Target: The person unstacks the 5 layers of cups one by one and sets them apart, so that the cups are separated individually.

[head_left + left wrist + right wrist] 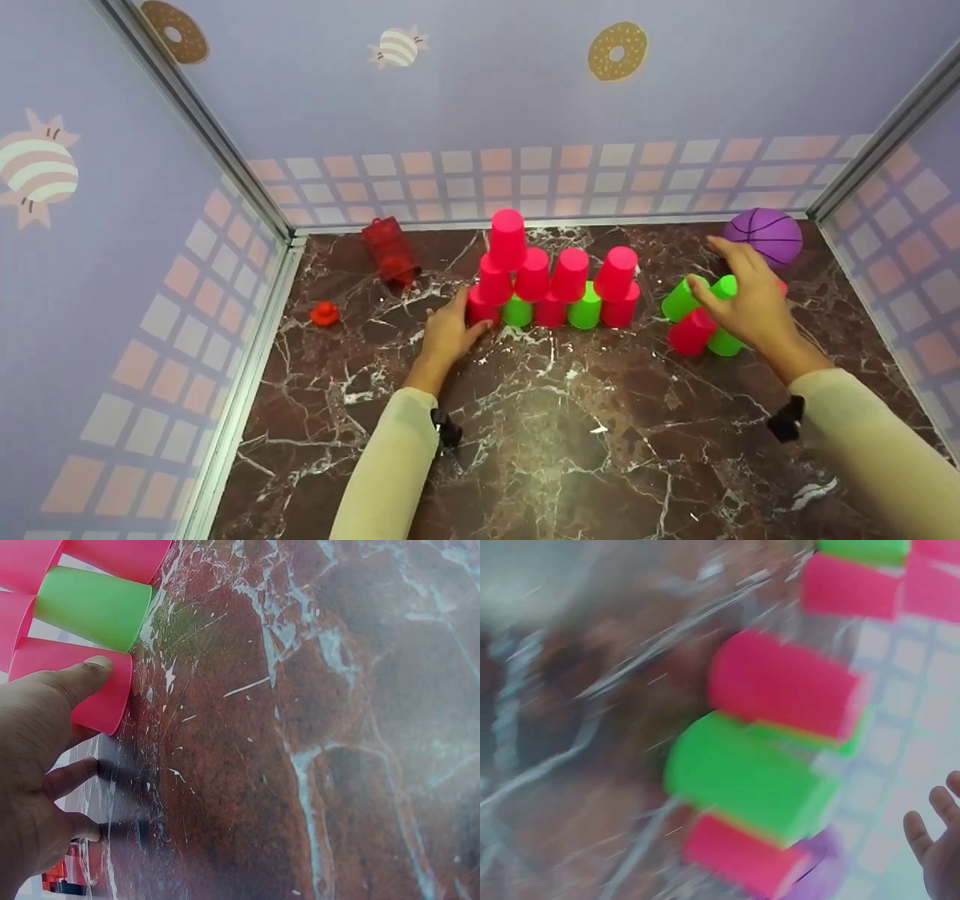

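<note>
Upside-down pink and green cups stand stacked in a row, with upper pink cups [572,274] over the bottom ones and one top pink cup [508,238] at the left. My left hand [448,330] holds the bottom-left pink cup [90,690] between thumb and index finger, its other fingers spread beside the floor. At the right, my right hand [754,304] hovers with spread fingers above loose upside-down cups. Among these are a pink cup [691,331] and a green cup [742,776]. The right wrist view shows that hand's fingers apart from the cups.
A purple ball [765,236] sits in the back right corner. A red translucent container [390,251] lies at the back left, with a small orange-red object [325,313] nearer. Patterned walls [525,97] enclose the dark marbled floor [540,450].
</note>
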The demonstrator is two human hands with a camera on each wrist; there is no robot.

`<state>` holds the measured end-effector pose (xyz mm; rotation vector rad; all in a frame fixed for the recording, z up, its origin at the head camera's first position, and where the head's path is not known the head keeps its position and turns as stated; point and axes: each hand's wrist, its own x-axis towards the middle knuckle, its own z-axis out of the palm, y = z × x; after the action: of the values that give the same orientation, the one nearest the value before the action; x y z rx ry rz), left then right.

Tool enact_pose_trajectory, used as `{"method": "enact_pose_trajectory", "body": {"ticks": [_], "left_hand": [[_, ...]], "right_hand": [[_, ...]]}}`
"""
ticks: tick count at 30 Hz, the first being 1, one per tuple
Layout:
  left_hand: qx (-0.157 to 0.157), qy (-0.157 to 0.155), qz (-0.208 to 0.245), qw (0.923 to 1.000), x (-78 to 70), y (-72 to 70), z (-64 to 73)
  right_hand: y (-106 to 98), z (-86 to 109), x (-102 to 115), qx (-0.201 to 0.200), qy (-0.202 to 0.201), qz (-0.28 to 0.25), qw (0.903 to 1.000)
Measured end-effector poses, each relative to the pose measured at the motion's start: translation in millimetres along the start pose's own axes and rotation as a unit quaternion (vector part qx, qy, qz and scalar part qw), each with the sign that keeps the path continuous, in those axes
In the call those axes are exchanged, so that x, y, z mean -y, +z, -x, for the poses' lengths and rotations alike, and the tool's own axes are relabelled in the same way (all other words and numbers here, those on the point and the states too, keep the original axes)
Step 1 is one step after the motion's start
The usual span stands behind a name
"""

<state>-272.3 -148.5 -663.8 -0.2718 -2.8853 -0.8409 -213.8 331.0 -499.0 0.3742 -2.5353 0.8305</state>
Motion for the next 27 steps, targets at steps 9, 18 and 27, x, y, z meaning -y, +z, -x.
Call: {"method": "enact_pose_trajectory", "body": {"ticks": [9, 18, 27], "left_hand": [[-0.003, -0.002, 0.007, 1.0000, -18.3, -17.0, 7.5], [-0.001, -0.015, -0.001, 0.9999, -44.8, -40.9, 17.8], [-0.002, -0.019, 0.011, 0.9998, -26.0, -23.0, 10.5]], "right_hand": [[38.6, -60.4, 75.5, 0.066, -0.036, -0.018, 0.9970], [72.4, -92.1, 147.4, 0.140, -0.051, -0.030, 0.9883], [99.0, -97.6, 177.9, 0.138, -0.102, -0.047, 0.9840]]}}
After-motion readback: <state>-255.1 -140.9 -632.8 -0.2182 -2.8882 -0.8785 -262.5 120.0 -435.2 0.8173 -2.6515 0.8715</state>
